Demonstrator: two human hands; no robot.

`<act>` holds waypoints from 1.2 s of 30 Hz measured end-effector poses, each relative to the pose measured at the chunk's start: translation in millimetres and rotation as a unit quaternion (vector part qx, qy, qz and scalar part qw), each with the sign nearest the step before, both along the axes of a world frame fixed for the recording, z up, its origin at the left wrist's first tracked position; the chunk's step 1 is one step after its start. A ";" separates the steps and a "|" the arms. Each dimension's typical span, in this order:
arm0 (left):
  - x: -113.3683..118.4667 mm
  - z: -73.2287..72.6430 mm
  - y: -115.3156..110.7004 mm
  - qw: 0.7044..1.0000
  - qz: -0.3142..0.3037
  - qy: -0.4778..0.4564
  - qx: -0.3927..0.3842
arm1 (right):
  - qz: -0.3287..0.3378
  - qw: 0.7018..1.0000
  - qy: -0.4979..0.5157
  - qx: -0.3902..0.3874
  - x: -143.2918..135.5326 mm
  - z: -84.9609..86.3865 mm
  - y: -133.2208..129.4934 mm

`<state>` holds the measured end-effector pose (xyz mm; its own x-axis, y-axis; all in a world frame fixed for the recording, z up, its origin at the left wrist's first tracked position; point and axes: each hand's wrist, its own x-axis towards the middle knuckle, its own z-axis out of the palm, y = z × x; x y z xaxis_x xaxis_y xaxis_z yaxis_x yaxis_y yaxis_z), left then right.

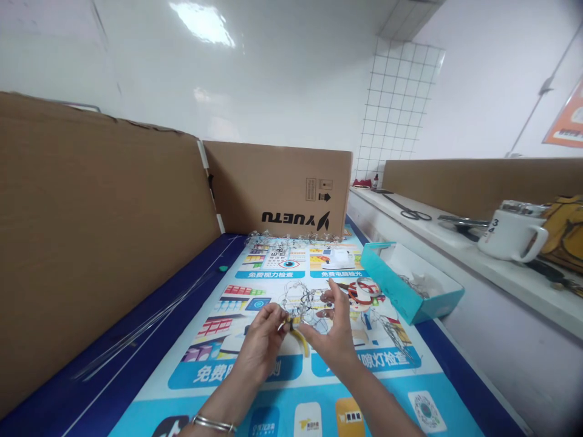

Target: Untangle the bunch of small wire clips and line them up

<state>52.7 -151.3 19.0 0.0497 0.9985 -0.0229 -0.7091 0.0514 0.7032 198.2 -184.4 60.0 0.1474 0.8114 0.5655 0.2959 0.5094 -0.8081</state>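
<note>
My left hand [264,340] is closed, thumb and fingers pinched on thin wire that is hard to make out. Facing it, my right hand [336,334] has its thumb and fingers spread apart, with nothing visibly gripped. A yellow-handled tool [300,343], perhaps pliers, shows between the hands; its head is partly hidden by fingers. Just beyond the fingertips is a tangle of bent silvery wire [300,294]. Right of my right hand lie a roll of tape [368,287] and a red-handled tool [357,295].
A turquoise box [428,308] with wire pieces stands at right. Loose wires [394,337] lie before it; long straight wires [150,325] lie at left. Cardboard panels [277,188] border the table. A white mug [510,233] and scissors [412,213] sit on the right ledge.
</note>
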 end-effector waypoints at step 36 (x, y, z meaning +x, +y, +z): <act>9.9 33.6 -23.0 0.972 0.065 0.095 0.207 | 0.306 0.808 0.410 -0.291 23.1 -24.8 33.3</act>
